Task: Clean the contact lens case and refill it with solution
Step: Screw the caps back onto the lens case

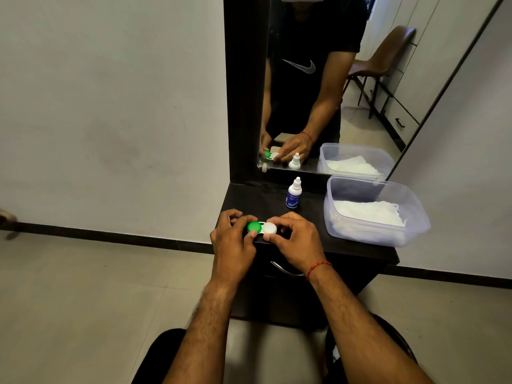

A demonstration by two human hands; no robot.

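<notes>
Both hands grip the contact lens case (262, 228) near the dark table's (360, 246) front edge: left hand (234, 234) pinching the green cap (254, 226), right hand (296, 235) the white cap (270, 228). Behind the case stands the solution bottle (293, 194).

Between my hands (235, 239) the lens case (261, 228) is glossy plastic. Beyond them, a smooth plastic bottle (293, 194); right, a clear plastic tub (415, 217) holding crinkled white tissue (368, 213) on the matt dark wood tabletop (257, 198).
</notes>
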